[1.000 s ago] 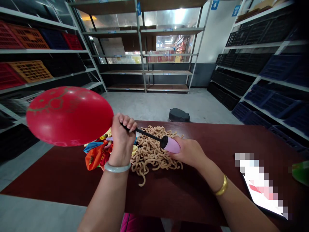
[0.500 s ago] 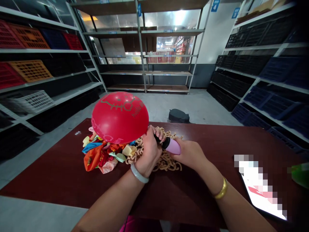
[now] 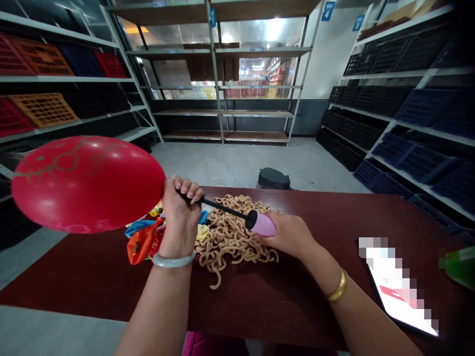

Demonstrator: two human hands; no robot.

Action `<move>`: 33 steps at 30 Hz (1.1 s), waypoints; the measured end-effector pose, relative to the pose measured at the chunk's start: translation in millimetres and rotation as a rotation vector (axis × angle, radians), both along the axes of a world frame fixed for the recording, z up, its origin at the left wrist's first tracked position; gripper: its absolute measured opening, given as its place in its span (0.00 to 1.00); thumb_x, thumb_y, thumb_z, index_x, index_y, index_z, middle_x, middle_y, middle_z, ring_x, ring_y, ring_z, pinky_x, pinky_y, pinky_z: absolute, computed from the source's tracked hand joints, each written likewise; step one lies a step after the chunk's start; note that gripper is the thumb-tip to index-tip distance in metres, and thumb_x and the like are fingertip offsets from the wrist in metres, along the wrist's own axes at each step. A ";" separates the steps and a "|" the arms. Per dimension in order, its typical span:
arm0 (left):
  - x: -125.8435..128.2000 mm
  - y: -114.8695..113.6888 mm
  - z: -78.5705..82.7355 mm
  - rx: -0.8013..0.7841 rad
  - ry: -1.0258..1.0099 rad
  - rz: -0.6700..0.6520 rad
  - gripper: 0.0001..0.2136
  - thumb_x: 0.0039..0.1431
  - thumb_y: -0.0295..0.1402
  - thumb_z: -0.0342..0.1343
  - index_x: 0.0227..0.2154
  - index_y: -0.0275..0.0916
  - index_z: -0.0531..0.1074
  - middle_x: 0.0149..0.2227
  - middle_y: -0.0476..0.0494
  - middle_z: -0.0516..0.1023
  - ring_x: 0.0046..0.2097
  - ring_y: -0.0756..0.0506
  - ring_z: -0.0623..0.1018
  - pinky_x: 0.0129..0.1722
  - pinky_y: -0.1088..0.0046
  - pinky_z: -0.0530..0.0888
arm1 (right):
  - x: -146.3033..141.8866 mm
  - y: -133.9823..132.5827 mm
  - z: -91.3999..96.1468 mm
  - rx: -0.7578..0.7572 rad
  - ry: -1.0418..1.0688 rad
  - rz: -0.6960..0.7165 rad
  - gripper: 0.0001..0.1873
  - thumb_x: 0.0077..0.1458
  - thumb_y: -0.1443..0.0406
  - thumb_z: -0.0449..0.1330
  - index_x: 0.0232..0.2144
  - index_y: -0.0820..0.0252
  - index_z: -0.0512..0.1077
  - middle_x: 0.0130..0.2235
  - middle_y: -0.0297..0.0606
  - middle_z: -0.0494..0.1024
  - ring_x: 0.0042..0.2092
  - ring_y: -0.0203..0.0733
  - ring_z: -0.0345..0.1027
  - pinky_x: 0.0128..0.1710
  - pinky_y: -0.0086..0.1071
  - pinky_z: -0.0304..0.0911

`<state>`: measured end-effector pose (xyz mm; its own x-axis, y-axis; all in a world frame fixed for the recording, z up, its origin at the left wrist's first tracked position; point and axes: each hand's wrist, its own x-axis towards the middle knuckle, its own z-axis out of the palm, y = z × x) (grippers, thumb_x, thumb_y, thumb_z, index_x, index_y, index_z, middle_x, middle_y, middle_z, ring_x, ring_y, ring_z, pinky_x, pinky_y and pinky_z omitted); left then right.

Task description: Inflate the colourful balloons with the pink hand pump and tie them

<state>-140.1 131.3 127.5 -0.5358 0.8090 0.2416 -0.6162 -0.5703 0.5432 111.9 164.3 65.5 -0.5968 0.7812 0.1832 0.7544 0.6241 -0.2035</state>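
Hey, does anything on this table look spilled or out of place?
Slightly, perhaps: the tan curls are heaped loose on the table, and one stray curl juts toward the wearer, which looks untidy but may be deliberate. The balloon and pump show no visible damage.

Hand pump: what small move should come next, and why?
Probably push the right hand toward the left hand: a length of black rod shows between the purple part the right one holds and the black end the left one grips beside the red balloon.
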 end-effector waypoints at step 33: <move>16.9 10.1 -12.3 -0.015 -0.054 -0.036 0.13 0.57 0.28 0.51 0.21 0.39 0.53 0.17 0.56 0.50 0.17 0.56 0.54 0.15 0.80 0.50 | 2.3 1.2 -3.2 0.085 -0.019 -0.015 0.28 0.49 0.44 0.54 0.47 0.51 0.67 0.35 0.37 0.79 0.34 0.47 0.73 0.29 0.35 0.55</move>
<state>-123.1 141.4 115.2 -0.5185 0.8311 0.2010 -0.6648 -0.5397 0.5164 114.2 165.5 62.3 -0.5892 0.7723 0.2375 0.7671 0.6270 -0.1359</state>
